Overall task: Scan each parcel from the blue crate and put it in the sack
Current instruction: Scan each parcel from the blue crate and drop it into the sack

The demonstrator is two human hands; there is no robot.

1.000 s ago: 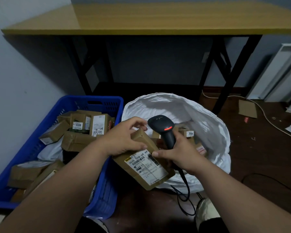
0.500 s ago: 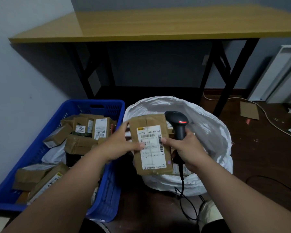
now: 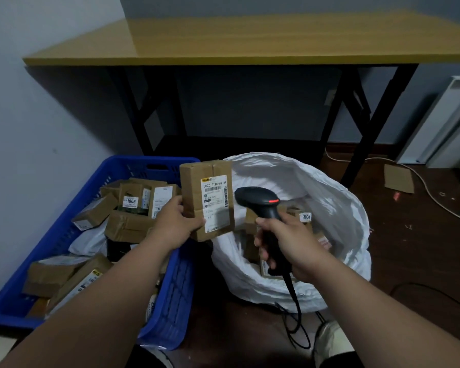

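Between crate and sack: we hold a brown cardboard parcel with a white shipping label [image 3: 207,199] upright, long axis vertical, label toward us.
Left hand [image 3: 176,224]: grips the parcel's lower left edge.
Right hand [image 3: 282,243]: wrapped round the black corded barcode scanner [image 3: 260,205], whose head sits just right of the label.
Blue plastic crate [image 3: 175,288]: left, more parcels inside.
White woven sack [image 3: 329,208]: right, the nearer drop by our judgement.
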